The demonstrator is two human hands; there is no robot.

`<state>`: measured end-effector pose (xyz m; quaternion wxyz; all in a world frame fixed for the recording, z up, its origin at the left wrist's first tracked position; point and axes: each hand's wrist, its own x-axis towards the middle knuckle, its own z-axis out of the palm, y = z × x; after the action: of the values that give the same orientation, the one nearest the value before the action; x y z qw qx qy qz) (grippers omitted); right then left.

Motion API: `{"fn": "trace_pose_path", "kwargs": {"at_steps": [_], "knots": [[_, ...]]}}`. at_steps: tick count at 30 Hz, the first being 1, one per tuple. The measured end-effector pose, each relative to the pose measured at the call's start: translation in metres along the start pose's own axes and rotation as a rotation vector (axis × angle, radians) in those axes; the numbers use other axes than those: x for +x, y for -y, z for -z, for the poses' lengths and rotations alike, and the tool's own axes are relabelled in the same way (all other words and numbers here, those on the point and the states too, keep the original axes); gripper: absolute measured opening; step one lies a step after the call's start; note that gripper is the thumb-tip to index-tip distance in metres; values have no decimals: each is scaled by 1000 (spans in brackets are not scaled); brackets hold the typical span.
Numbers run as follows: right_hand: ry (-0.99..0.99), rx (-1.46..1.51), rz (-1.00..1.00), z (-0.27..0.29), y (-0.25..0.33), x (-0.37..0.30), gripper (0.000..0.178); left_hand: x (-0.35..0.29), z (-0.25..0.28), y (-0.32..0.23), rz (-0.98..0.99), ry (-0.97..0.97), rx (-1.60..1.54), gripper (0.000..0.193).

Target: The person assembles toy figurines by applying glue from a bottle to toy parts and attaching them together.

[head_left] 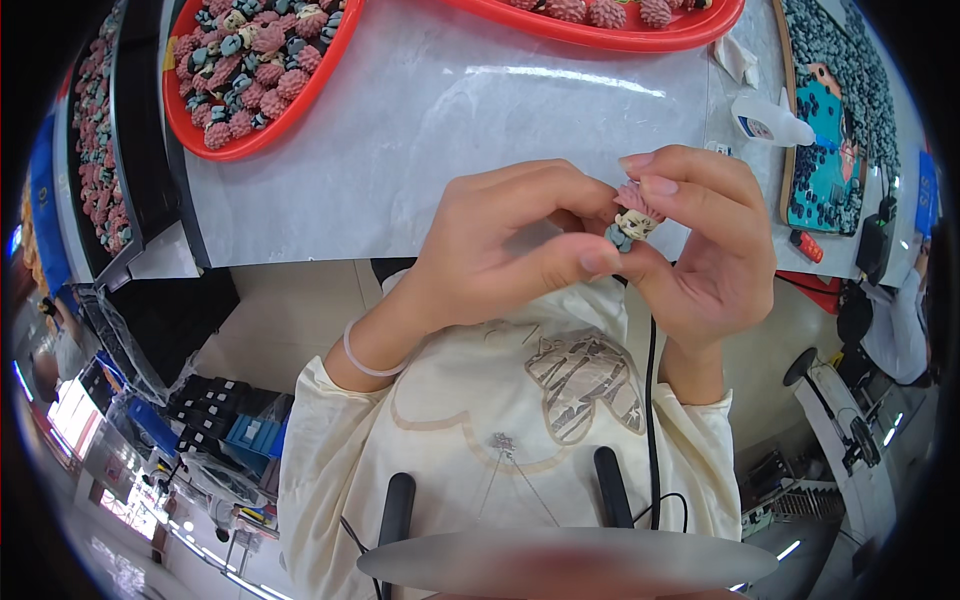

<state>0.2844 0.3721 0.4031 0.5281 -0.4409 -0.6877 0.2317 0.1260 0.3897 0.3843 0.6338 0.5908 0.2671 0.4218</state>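
Observation:
Between my two hands, just past the table's near edge, is a small figurine (pixel 634 222) with spiky pink hair, a pale painted face and a grey-blue body. My left hand (pixel 520 230) pinches it from the left, the thumb by the grey-blue body. From the right, my right hand (pixel 715 235) has fingertips on the pink hair and its thumb below the face. Some of the figurine is hidden behind the fingers. Both hands are closed around it, above the edge of the grey-white table (pixel 400 150).
A red tray (pixel 245 150) heaped with similar figurines stands at the far left; another red tray (pixel 600 38) holds pink pieces at the back. A white squeeze bottle (pixel 770 122) lies at the right, beside a teal tray (pixel 815 195) of dark small parts and a red object (pixel 806 246).

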Motion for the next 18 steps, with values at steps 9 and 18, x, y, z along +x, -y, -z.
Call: {"fn": "trace_pose_path", "kwargs": {"at_steps": [9, 18], "knots": [[36, 21, 30, 1, 4, 4, 38, 1, 5, -8, 14, -9, 53, 22], [112, -116, 79, 12, 13, 3, 36, 1, 14, -27, -106, -82, 128, 29]]}}
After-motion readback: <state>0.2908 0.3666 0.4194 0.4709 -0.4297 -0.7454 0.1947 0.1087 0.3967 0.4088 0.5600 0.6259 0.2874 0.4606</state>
